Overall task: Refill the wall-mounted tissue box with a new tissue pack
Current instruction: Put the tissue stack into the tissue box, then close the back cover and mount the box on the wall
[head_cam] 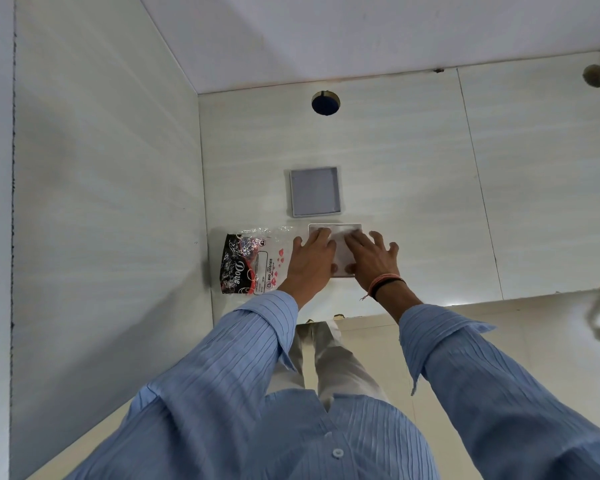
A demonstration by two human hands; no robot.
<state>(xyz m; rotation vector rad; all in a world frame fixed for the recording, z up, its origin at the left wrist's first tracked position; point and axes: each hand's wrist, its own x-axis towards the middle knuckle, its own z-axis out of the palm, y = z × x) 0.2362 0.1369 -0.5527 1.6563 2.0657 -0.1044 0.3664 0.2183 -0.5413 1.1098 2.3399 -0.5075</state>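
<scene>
Left hand (311,258): laid flat on the white tissue stack (340,252), fingers spread.
Right hand (370,258): pressed on the same stack, fingers splayed.
Tissue stack: on the tiled ledge (430,202), possibly unwrapped.
Tissue wrapper (253,261): beside the left hand.
Grey square box (315,191): just behind the stack.

Glossy crinkled plastic wrapper (253,261); smooth white plastic box (340,252); matt grey plate (314,191); sleeves (257,341) of ribbed blue cloth; faintly streaked, satin tiles (395,168).

The pale, faintly striped tiled surface (413,174) carries a crinkled clear plastic tissue pack (253,261), a white rectangular box (342,252) and a grey square tray (315,191).
</scene>
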